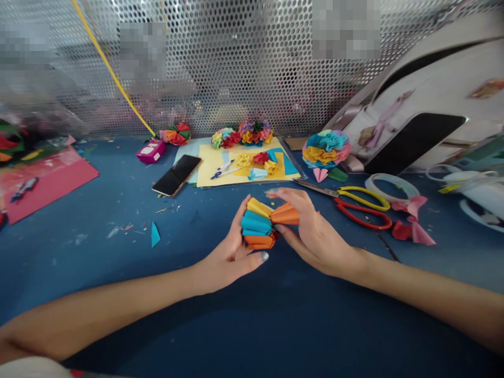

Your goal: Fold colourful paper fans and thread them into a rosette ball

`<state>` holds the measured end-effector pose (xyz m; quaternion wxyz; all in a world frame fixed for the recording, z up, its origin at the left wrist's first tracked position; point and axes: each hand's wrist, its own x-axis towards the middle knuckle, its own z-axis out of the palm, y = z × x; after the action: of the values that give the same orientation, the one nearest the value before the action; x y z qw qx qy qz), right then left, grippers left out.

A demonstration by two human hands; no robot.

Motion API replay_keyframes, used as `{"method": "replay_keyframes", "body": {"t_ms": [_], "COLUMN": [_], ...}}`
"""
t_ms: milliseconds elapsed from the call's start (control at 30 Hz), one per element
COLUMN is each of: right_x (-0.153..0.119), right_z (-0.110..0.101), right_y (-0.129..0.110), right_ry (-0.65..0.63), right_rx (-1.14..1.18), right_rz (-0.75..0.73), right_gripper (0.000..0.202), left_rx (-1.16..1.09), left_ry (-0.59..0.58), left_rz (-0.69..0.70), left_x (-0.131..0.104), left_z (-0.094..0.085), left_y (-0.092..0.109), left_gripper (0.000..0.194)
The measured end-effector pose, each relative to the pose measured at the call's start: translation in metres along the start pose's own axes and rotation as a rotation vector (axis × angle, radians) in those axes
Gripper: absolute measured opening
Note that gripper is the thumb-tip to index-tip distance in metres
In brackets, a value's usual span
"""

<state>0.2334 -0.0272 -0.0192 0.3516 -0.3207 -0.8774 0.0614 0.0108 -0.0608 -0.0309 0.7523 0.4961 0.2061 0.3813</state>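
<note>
A pleated paper flower (256, 224) in yellow, blue and orange is held between my two hands, just above the blue table. My left hand (233, 251) curls around its left side, thumb below and fingers behind. At the flower's right, my right hand (315, 231) has its fingers around an orange fan-shaped piece (285, 214), whose narrow end meets the flower's middle. Part of the flower's underside is hidden by my fingers. Near my right hand lie scissors (354, 202) with one yellow and one red handle.
Behind my hands are a phone (177, 176), yellow paper sheets (208, 165) with pens and small folded pieces, and several finished paper flowers (326, 147). A tape roll (391, 186), pink paper bows (413, 220) and a pale backpack (433, 89) stand right. Perforated metal mesh (236, 68) closes the back.
</note>
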Motion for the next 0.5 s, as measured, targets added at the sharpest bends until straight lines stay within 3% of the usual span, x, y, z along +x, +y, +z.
{"method": "replay_keyframes", "body": {"t_ms": [500], "right_x": [-0.0008], "right_z": [0.0021], "right_y": [-0.0019], "right_ry": [0.017], "right_rx": [0.004], "right_rz": [-0.044], "right_gripper": [0.067], "left_rx": [0.016], "left_ry": [0.012], "left_rz": [-0.026], "left_x": [-0.0016], "left_z": [0.0012], "left_y": [0.0021], "left_gripper": [0.117]}}
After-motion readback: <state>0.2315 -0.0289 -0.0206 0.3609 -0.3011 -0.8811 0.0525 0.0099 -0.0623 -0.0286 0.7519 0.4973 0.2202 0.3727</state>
